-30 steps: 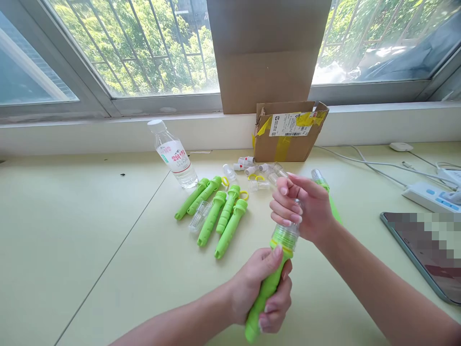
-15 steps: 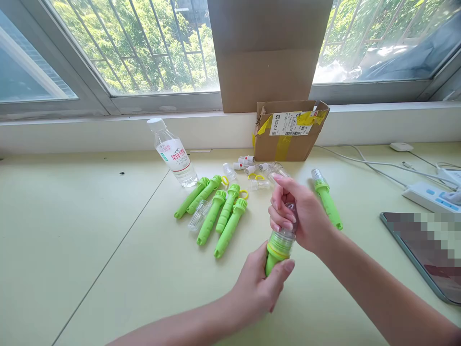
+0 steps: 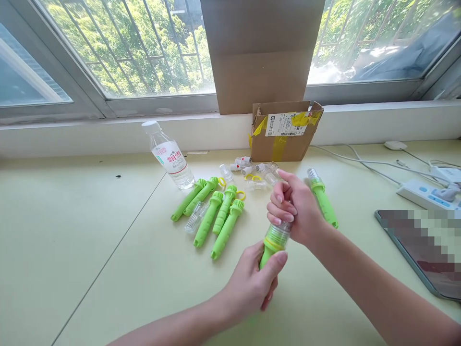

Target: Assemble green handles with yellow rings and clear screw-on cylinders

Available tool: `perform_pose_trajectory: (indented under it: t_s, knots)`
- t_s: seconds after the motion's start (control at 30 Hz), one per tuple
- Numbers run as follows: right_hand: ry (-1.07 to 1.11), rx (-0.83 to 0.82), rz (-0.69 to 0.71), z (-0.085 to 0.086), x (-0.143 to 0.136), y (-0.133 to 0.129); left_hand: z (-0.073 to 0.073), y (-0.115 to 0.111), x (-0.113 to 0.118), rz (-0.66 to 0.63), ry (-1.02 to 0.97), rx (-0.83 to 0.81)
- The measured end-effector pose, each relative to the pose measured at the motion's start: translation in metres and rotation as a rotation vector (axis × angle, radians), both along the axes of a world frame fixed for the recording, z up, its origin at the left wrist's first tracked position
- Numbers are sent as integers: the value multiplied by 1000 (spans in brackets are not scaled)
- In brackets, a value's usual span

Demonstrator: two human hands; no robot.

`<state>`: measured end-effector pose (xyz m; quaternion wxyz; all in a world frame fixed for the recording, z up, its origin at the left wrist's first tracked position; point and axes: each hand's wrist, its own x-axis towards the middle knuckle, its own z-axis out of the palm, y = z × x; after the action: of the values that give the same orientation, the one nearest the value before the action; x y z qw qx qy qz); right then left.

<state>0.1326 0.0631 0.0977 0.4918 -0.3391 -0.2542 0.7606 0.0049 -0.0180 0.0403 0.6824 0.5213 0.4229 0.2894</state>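
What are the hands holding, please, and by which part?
The left hand grips the green handle below its yellow ring; the right hand holds the upper part of the clear cap.

The left hand point(image 3: 257, 276) covers most of the green handle point(image 3: 267, 258) it grips, and I can't make out the lower end. The curled fingers of the right hand point(image 3: 295, 206) hide the top of the clear cap point(image 3: 279, 233), whose threads look smeared. Both forearms run out of view. Beyond, one yellow ring point(image 3: 241, 195) is partly hidden by a green tube point(image 3: 229, 226). The fine print on the box label point(image 3: 286, 125) is too small for me to read, and a dark speck point(image 3: 118, 176) is too tiny to name. The phone's point(image 3: 406, 250) screen is blocked out in squares; the power strip point(image 3: 418, 191) is cut off at the right.
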Motion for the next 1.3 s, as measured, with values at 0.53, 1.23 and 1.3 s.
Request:
perform_pose_trajectory:
  t_s: [0.53, 1.23, 1.3]
  knots:
    - [181, 143, 235, -7, 11, 4, -2, 6, -8, -189, -257, -149]
    - [81, 119, 178, -1, -1, -7, 5, 4, 2, -87, 87, -227]
    - [-19, 37, 44, 5, -7, -12, 4, 0, 7, 79, 159, -78]
